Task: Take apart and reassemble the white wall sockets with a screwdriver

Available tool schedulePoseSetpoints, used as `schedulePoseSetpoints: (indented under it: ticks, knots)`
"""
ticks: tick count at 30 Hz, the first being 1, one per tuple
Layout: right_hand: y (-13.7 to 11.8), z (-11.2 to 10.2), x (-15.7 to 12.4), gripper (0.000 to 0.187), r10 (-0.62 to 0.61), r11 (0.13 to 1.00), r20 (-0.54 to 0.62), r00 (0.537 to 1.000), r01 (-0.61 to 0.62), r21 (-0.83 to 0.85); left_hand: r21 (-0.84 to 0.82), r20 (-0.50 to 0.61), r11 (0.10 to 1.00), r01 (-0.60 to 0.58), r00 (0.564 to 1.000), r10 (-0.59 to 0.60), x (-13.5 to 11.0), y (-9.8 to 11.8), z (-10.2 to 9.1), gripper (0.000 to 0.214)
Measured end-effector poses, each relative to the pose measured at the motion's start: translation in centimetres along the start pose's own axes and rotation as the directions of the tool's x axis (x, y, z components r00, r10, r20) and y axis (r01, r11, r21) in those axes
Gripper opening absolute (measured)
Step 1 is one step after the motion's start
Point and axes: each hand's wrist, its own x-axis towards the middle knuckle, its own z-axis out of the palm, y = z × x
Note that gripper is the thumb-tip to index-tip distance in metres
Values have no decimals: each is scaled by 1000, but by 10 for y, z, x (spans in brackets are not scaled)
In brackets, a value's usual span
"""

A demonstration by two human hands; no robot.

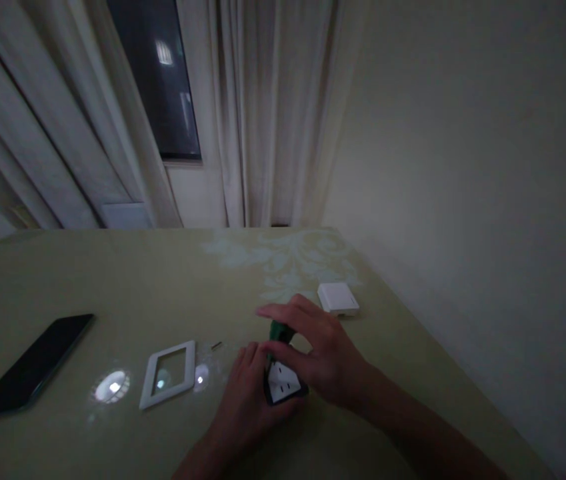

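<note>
A white wall socket (283, 385) with a dark rim and plug slots lies on the table. My left hand (249, 395) is closed round its left and near edges, with the thumb along the near side. My right hand (331, 347) is over the socket's far right side, gripping the green handle of a screwdriver (281, 331) between thumb and fingers. The screwdriver stands roughly upright at the socket's far edge; its tip is hidden. Left of my hands lies a white rectangular cover frame (189, 363), and between them a small screw-like piece (217, 345).
A white square box-like part (337, 298) rests beyond my right hand. Over on the left lies a dark flat tablet-like slab (37, 363). The glossy table (127, 287) runs along a pale wall (473, 200) on the right, with curtains (273, 113) behind it.
</note>
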Motion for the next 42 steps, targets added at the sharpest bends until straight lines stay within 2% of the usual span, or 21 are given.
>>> schedulePoseSetpoints:
  ticks: [1,4,6,8,11,13,15,18,21,22,24,27,29,32,35,37,39,42]
  knots:
    - [-1,-2,-1,45,31,999,12,999,-30,-14,-11,22,1000,-2,1000,3,0,1,-1,55]
    - [-7,-10,-3,65,53,997,172,984,-61,41,-42,51,999,-17,999,19,1,3,-5,54]
    - [-11,-12,-3,64,19,995,231,973,-41,89,-48,48,998,-27,998,29,2,2,-6,54]
    - [-11,-7,-4,54,1,996,183,983,-16,84,-41,60,999,-24,998,27,3,2,-6,54]
    - [-7,8,-6,42,23,1000,18,1000,-23,-21,-24,82,1000,-12,997,14,3,1,-5,51]
    - [-5,16,-8,44,18,997,-65,998,-23,-76,-16,86,1000,-16,996,17,3,2,-5,51]
    - [-7,15,-9,49,1,997,-85,996,-8,-82,-8,83,1000,-23,996,24,4,3,-5,51]
    - [-13,1,-5,57,-38,999,53,998,39,-11,13,69,999,-31,997,30,6,2,-4,52]
    - [-14,-9,1,57,-86,988,221,971,54,147,29,43,999,-44,998,43,7,-2,-2,55]
    - [-12,-8,3,53,-81,980,198,977,42,195,37,37,998,-48,998,46,7,-4,-1,56]
    - [-6,0,2,45,-52,972,52,997,39,234,58,32,997,-48,998,46,7,-6,1,59]
    - [2,20,-3,37,-61,988,-154,986,82,133,95,33,995,-33,999,30,5,-7,4,61]
    - [2,28,-7,37,-84,992,-228,970,102,71,112,32,993,-28,999,24,5,-6,5,62]
    - [-5,28,-9,46,-75,995,-192,979,85,46,121,38,992,-45,998,41,5,-5,3,60]
    - [-14,17,-7,60,-63,998,-56,996,64,15,133,43,990,-55,998,50,4,-4,1,51]
    - [-17,12,-7,61,-68,997,13,998,67,31,147,44,988,-50,998,44,3,-5,1,47]
    - [-19,13,-8,50,-62,997,-23,998,63,51,147,46,988,-38,998,32,2,-6,2,47]
    - [-19,24,-13,33,-49,999,-188,981,46,-20,120,46,993,-23,999,18,1,-8,3,46]
